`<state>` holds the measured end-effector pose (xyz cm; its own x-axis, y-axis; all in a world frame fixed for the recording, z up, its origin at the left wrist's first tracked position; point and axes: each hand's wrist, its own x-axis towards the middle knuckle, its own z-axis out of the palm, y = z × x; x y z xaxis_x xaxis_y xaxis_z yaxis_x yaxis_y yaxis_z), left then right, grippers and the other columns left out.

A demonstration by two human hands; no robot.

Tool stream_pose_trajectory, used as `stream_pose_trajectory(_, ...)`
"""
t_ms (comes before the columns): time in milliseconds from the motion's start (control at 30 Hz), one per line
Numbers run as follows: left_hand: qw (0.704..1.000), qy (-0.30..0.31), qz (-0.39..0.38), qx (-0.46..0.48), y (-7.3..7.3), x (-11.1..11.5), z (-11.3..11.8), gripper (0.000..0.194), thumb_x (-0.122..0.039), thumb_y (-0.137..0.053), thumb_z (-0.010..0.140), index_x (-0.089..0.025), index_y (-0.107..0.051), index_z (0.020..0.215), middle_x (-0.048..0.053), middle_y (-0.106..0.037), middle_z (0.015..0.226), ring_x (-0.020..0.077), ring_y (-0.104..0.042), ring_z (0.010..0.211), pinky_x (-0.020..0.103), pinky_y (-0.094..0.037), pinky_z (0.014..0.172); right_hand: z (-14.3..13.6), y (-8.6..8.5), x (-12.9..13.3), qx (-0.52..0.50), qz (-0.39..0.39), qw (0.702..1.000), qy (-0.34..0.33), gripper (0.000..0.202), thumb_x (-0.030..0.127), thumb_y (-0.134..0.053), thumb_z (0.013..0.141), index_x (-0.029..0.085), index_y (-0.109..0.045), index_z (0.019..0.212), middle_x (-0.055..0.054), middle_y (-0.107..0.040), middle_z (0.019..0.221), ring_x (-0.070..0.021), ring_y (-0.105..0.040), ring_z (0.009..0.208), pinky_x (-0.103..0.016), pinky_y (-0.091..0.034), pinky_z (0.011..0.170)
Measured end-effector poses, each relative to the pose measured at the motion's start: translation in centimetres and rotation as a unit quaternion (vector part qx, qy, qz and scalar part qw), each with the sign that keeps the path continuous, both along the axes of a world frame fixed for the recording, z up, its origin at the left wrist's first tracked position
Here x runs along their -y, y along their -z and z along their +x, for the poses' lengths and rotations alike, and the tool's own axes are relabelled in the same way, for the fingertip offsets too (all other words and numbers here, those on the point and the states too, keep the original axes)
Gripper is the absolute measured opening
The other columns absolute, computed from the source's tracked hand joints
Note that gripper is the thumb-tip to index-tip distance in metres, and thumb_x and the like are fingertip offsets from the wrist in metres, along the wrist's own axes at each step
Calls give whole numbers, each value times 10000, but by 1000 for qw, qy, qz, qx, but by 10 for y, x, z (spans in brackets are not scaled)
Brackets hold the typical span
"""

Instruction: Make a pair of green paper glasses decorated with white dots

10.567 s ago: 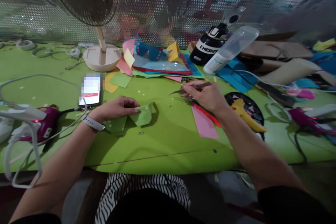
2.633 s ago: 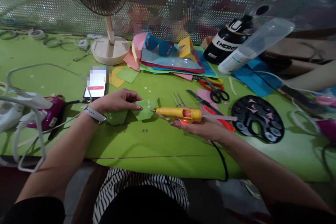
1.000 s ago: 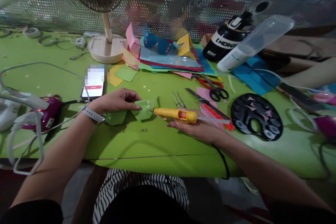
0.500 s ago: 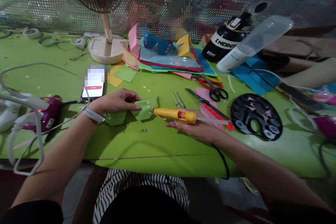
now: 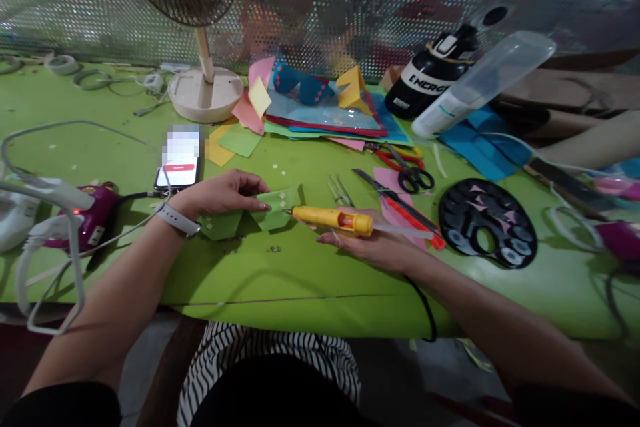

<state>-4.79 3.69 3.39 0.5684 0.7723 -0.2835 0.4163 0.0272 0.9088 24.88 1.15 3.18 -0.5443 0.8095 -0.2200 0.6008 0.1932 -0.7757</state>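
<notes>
Between thumb and fingers, my left hand (image 5: 227,192) pinches a green paper glasses shape (image 5: 273,215) dotted with small pale squares; part of it lies hidden under the hand. My right hand (image 5: 367,247) is wrapped round a yellow hot glue gun (image 5: 327,219), with a clear glue stick (image 5: 405,230) poking out of its back. The gun's metal nozzle meets, or nearly meets, the right edge of the green paper, close to the pale squares. Tweezers (image 5: 341,191) lie just beyond the gun. A red utility knife (image 5: 413,219) rests behind my right hand.
Black-handled scissors (image 5: 416,177) and a black mask-shaped piece (image 5: 487,223) lie to the right. A fan (image 5: 205,95), blue paper glasses (image 5: 303,85) and a black bottle (image 5: 425,77) stand at the back. A phone (image 5: 179,157) and a purple power strip (image 5: 97,217) with cables are left.
Near the fan base, the loose pink and yellow papers have shifted and flipped over. Both hands, the glue gun and the green paper look almost unmoved.
</notes>
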Motion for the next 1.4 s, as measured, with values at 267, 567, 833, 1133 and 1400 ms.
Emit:
stream_pose_trajectory(267, 1000, -3, 0, 4, -1, 0, 1, 284, -352, -725, 768, -163, -688, 977, 31, -710, 932, 124, -605, 779, 240, -456, 707, 0, 2, 1, -19, -3, 1000, -14, 402, 574, -599, 795, 211, -675, 949, -39, -677, 758, -204, -620, 654, -323, -503, 545)
stream_pose_trajectory(567, 1000, -13, -10, 7, -4, 2, 2, 276, -338, -732, 764, -167, -700, 978, 40, -716, 951, 133, -605, 794, 250, -455, 722, 3, 2, 2, 24, 72, 996, -38, 332, 556, -587, 854, 227, -621, 821, 8, -596, 661, -152, -556, 572, -286, -431, 494)
stream_pose_trajectory(833, 1000, -22, 2, 13, -2, 2, 1, 291, -338, -742, 754, -151, -693, 972, 42, -713, 943, 138, -611, 799, 261, -464, 732, 14, -4, 4, 54, 270, 957, -88, 262, 454, -528, 917, 223, -531, 794, -32, -583, 737, -170, -548, 633, -297, -389, 579)
stream_pose_trajectory(1133, 999, -27, -5, 16, -1, 1, -1, 295, -346, -747, 755, -160, -678, 974, 38, -708, 925, 123, -603, 756, 256, -465, 698, 109, -9, -19, 190, 427, 872, 146, 397, 611, -542, 843, 215, -569, 863, -141, -629, 839, -280, -597, 738, -386, -434, 638)
stream_pose_trajectory(1400, 999, -38, 13, 2, 0, -1, 1, 270, -332, -737, 756, -159, -673, 953, 29, -702, 912, 113, -582, 751, 246, -439, 704, 234, 31, -30, 285, 351, 837, 308, 376, 639, -621, 705, 295, -472, 684, -74, -535, 668, -247, -519, 591, -366, -362, 516)
